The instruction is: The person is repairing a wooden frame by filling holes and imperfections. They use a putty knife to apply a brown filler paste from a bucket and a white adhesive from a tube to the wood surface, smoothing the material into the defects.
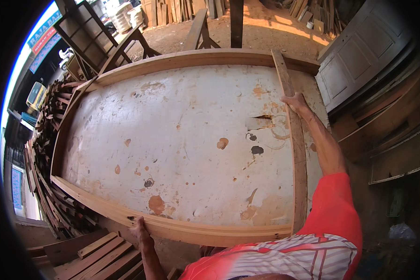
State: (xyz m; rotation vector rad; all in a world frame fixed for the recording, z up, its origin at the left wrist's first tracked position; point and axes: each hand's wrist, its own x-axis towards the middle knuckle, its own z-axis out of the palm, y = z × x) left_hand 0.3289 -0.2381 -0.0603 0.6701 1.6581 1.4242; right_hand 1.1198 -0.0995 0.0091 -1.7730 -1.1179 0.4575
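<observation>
Timber is what both my hands are on: a long wooden frame lying on a stained pale sheet (pixel 196 116), its far rail (pixel 186 59) at twelve o'clock, its near rail (pixel 196 228) at six. At two o'clock my right hand (pixel 297 105) is wrapped around a crosspiece (pixel 296 158) that runs from one o'clock down to five. At seven, my left hand (pixel 142 228) has its fingers bent against the near rail; I cannot tell how far they close around it.

I see no clamp at either end of the crosspiece, so an uneven pull of mine could twist it out of square. A hard shove toward nine might knock the short rail (pixel 63 128) into the scrap wood (pixel 46 154) stacked just beyond. Dragging timber across the torn patch (pixel 265 117) at two o'clock might catch the lifted edge, and rough edges could leave splinters in my fingers.

For writing, a banner (pixel 45 35) at ten o'clock carries large capitals on blue and red bands. I can make out no maker's label on the timber.
</observation>
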